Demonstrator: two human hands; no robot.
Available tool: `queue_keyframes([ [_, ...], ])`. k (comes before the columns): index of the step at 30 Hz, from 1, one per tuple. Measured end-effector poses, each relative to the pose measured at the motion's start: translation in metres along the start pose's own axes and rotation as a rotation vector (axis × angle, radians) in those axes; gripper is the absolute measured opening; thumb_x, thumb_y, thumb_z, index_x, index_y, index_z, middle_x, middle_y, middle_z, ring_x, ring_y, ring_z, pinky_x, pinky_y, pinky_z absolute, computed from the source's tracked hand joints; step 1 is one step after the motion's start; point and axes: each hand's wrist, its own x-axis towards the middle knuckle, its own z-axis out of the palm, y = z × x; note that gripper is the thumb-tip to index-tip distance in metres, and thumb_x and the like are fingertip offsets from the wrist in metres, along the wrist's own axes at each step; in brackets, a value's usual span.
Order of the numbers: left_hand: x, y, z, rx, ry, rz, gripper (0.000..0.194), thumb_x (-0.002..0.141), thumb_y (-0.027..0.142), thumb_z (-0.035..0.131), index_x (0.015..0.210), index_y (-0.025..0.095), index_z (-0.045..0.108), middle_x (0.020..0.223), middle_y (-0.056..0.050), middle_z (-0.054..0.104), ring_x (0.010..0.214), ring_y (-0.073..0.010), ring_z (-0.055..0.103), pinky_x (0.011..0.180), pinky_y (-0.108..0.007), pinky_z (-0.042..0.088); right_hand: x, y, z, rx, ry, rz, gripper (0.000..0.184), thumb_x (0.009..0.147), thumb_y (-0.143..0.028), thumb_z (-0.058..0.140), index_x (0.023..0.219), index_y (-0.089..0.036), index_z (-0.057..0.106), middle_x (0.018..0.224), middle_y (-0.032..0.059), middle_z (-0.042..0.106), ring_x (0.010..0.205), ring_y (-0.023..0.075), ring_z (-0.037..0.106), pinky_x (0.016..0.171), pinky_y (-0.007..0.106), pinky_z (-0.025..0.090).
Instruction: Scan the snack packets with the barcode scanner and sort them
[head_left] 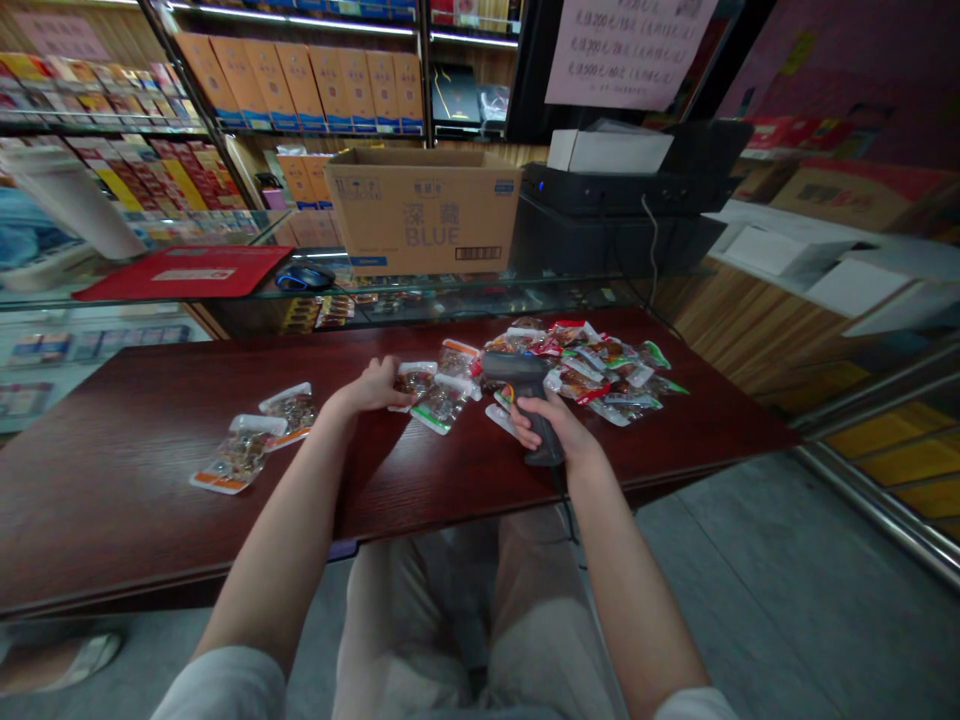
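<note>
A dark reddish-brown surface [150, 400] is stretching in front of the cardboard box [356, 230], which is standing on a glass counter [555, 296]. In front of the box's right end, the right hand [551, 420] is keeping a firm grip around the handle of a black handheld scanner [517, 370]. In front of its left end, the left hand [373, 385] is resting its fingertips on a clear packet [418, 377]; whether that grip is closing on it I cannot tell. More packets are lying beside it, a pile of packets [622, 375] is spreading forward and right of the box, and two packets [244, 455] are lying forward and left.

Left of the box, a blue-and-black mouse [304, 277] is sitting by a red mat [187, 270]. Right of it, a black machine [630, 190] is carrying a white carton [607, 152], and a handwritten notice [626, 55] is hanging above. Behind the box, lit shelves are holding a row of orange boxes [330, 85]. Grey floor [720, 570] is showing well forward and right of it.
</note>
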Motion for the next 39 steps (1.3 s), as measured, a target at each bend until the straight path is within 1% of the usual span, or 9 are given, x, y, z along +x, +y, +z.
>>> queue_keyframes([
  [3, 0.002, 0.006, 0.01, -0.25, -0.009, 0.012, 0.077, 0.04, 0.041, 0.085, 0.106, 0.016, 0.057, 0.089, -0.006, 0.062, 0.081, -0.0244, 0.062, 0.07, -0.033, 0.049, 0.0, 0.0, 0.0, 0.002, 0.002, 0.009, 0.027, 0.077, -0.03, 0.067, 0.095, -0.018, 0.05, 0.054, -0.0087, 0.049, 0.033, 0.005, 0.036, 0.033, 0.018, 0.03],
  [6, 0.005, 0.011, 0.02, -0.481, -0.169, 0.077, 0.053, 0.049, 0.04, 0.082, 0.09, 0.016, 0.059, 0.074, -0.002, 0.062, 0.067, -0.0187, 0.058, 0.061, -0.03, 0.046, 0.0, -0.001, 0.0, -0.001, 0.0, 0.01, 0.027, 0.077, -0.031, 0.067, 0.093, -0.018, 0.049, 0.054, -0.0085, 0.049, 0.033, 0.0049, 0.036, 0.033, 0.017, 0.03],
  [8, 0.008, 0.012, 0.026, -0.529, -0.201, 0.083, 0.041, 0.054, 0.04, 0.078, 0.081, 0.017, 0.057, 0.068, 0.0, 0.059, 0.061, -0.0158, 0.055, 0.057, -0.029, 0.044, 0.001, -0.001, 0.0, -0.003, -0.006, 0.004, 0.027, 0.077, -0.031, 0.067, 0.094, -0.018, 0.049, 0.054, -0.0086, 0.049, 0.033, 0.005, 0.037, 0.033, 0.017, 0.031],
  [12, 0.011, 0.012, 0.036, -0.537, 0.03, 0.033, 0.039, 0.058, 0.033, 0.074, 0.085, 0.019, 0.048, 0.072, 0.003, 0.058, 0.063, -0.0137, 0.055, 0.059, -0.027, 0.044, 0.001, -0.001, 0.001, -0.004, -0.012, 0.001, 0.028, 0.077, -0.031, 0.068, 0.093, -0.018, 0.049, 0.053, -0.0085, 0.049, 0.033, 0.0049, 0.036, 0.033, 0.018, 0.031],
  [18, 0.015, 0.021, 0.043, -0.77, 0.247, 0.106, 0.039, 0.07, 0.032, 0.066, 0.097, 0.021, 0.039, 0.09, 0.0, 0.058, 0.078, -0.0145, 0.061, 0.071, -0.03, 0.051, 0.001, 0.0, 0.001, -0.005, -0.016, 0.008, 0.026, 0.078, -0.032, 0.067, 0.091, -0.018, 0.049, 0.053, -0.0087, 0.048, 0.033, 0.0048, 0.037, 0.033, 0.018, 0.03],
  [26, 0.002, 0.039, 0.038, -0.912, 0.154, 0.196, 0.071, 0.063, 0.023, 0.073, 0.124, 0.027, 0.037, 0.114, -0.005, 0.06, 0.099, -0.0196, 0.063, 0.084, -0.035, 0.054, 0.003, 0.002, 0.0, -0.005, -0.028, 0.009, 0.024, 0.079, -0.032, 0.066, 0.084, -0.019, 0.047, 0.053, -0.0084, 0.048, 0.032, 0.0044, 0.037, 0.032, 0.017, 0.027],
  [33, -0.007, 0.053, 0.042, -1.107, 0.117, 0.186, 0.1, 0.062, 0.02, 0.075, 0.144, 0.034, 0.019, 0.128, -0.007, 0.056, 0.104, -0.0221, 0.063, 0.089, -0.041, 0.053, 0.003, 0.002, 0.0, 0.002, -0.044, 0.01, 0.025, 0.079, -0.032, 0.066, 0.09, -0.019, 0.048, 0.053, -0.0093, 0.048, 0.032, 0.0044, 0.036, 0.033, 0.017, 0.028],
  [36, -0.01, 0.058, 0.045, -1.189, 0.081, 0.195, 0.102, 0.062, 0.021, 0.077, 0.145, 0.035, 0.018, 0.127, -0.007, 0.056, 0.104, -0.0232, 0.064, 0.088, -0.043, 0.054, 0.002, 0.002, -0.001, 0.01, -0.04, 0.013, 0.026, 0.079, -0.031, 0.066, 0.094, -0.018, 0.049, 0.053, -0.0092, 0.048, 0.032, 0.0044, 0.036, 0.033, 0.017, 0.028],
  [39, -0.011, 0.061, 0.047, -1.216, 0.083, 0.202, 0.093, 0.062, 0.02, 0.079, 0.139, 0.031, 0.029, 0.123, -0.007, 0.059, 0.104, -0.0239, 0.064, 0.091, -0.044, 0.052, 0.002, 0.002, -0.001, 0.02, -0.029, 0.026, 0.029, 0.078, -0.031, 0.067, 0.097, -0.018, 0.049, 0.053, -0.0091, 0.049, 0.032, 0.0044, 0.037, 0.033, 0.017, 0.028],
])
